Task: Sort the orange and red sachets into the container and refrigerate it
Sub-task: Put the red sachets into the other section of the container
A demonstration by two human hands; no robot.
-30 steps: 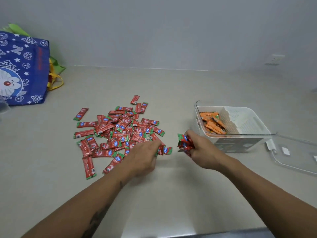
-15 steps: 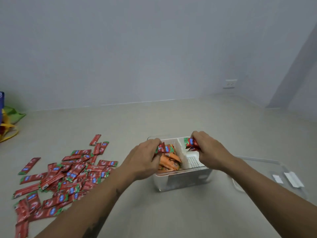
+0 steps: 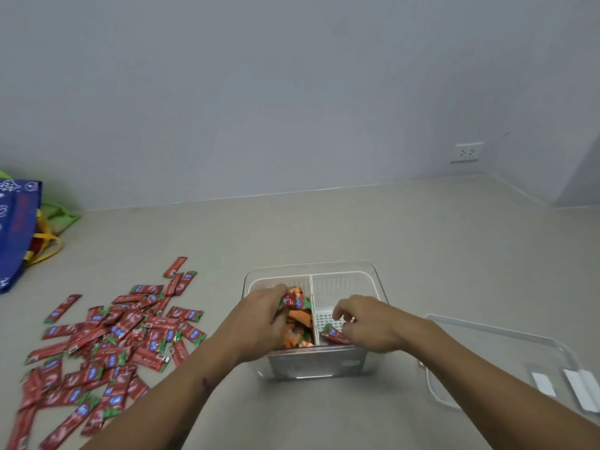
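Observation:
A clear container point(image 3: 318, 363) with a white perforated insert stands in the middle of the counter, split into two compartments. Orange sachets point(image 3: 297, 334) fill the left compartment. My left hand point(image 3: 259, 323) grips a small bunch of red sachets point(image 3: 293, 302) above the orange ones. My right hand point(image 3: 373, 326) is lowered into the right compartment, its curled fingers on a few red sachets point(image 3: 332, 334) that lie at the compartment's bottom. A loose pile of red sachets point(image 3: 120, 339) is spread over the counter to the left.
The container's clear lid point(image 3: 506, 362) lies flat on the counter at the right. A blue printed bag point(image 3: 16, 228) with yellow handles stands at the far left by the wall. A wall socket point(image 3: 467, 152) sits at the back right.
Both hands carried red sachets from the pile to the container. The right hand has since dropped into the right compartment; the left hand stays over the orange side.

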